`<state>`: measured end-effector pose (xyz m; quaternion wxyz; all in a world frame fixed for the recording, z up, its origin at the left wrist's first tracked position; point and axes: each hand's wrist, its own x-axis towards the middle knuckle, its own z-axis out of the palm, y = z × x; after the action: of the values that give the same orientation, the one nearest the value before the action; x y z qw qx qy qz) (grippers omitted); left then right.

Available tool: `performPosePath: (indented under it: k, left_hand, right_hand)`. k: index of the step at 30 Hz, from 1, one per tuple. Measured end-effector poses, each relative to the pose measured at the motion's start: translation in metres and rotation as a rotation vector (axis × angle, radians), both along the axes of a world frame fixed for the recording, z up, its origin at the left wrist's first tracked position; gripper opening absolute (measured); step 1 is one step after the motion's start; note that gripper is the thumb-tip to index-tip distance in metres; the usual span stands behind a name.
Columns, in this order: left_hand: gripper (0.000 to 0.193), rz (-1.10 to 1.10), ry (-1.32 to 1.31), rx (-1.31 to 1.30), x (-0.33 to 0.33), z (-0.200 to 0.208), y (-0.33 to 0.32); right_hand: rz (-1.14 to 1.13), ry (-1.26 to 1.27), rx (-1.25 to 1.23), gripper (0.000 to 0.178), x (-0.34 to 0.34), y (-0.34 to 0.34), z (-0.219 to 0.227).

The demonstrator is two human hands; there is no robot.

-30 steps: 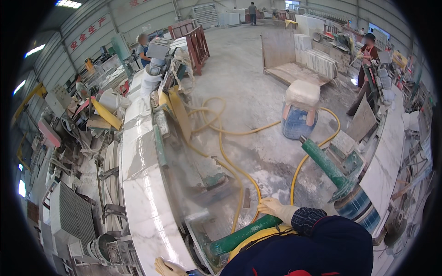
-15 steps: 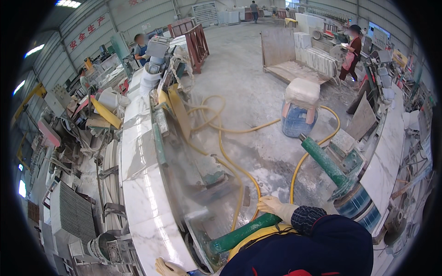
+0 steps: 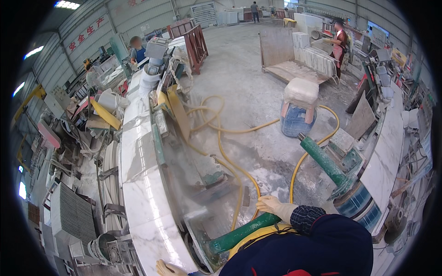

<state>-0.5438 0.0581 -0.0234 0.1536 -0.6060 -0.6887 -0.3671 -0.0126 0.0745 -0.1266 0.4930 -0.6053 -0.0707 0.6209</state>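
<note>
My left hand (image 3: 169,268), in a cream glove, lies with its fingers on the near end of a long white marble strip (image 3: 146,202); the lower edge of the picture cuts part of it off. My right hand (image 3: 275,205), gloved the same way, rests on the upper end of a green metal cylinder (image 3: 244,234), fingers stretched out to the left. Neither hand carries anything. Yellow cloth (image 3: 246,242) shows beside the cylinder, next to my dark sleeve. Grey veins run across the glossy marble, which passes along the machine bed on my left.
A yellow hose (image 3: 251,130) loops over the wet, dusty floor. Beyond it stands a blue plastic drum seat (image 3: 298,120) with a wrapped top. Another green cylinder (image 3: 324,158) and marble strip (image 3: 384,161) are at right. One co-worker (image 3: 339,46) stands far right, another (image 3: 137,53) far left.
The far-right co-worker has moved left, toward the stacked slabs. At far left, the co-workers have shifted slightly. My hands and the marble strip look almost unmoved.
</note>
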Motion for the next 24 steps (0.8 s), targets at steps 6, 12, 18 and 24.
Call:
performPosePath:
  k: [6,12,18,24]
  left_hand:
    - [0.028,-0.008,0.016,0.027,0.001,0.003,-0.004]
    - [0.028,0.023,0.035,-0.029,-0.005,-0.001,-0.008]
    - [0.029,0.014,0.06,-0.011,-0.005,-0.001,-0.013]
    - [0.028,0.029,0.013,-0.019,-0.004,-0.003,-0.015]
  right_hand:
    - [0.005,-0.012,-0.021,0.032,-0.001,0.001,0.003]
    - [-0.015,0.003,-0.02,0.03,-0.003,0.002,0.011]
    - [0.004,-0.002,-0.024,0.03,-0.003,0.002,0.008]
    - [0.001,-0.027,-0.029,0.03,-0.002,0.002,0.0]
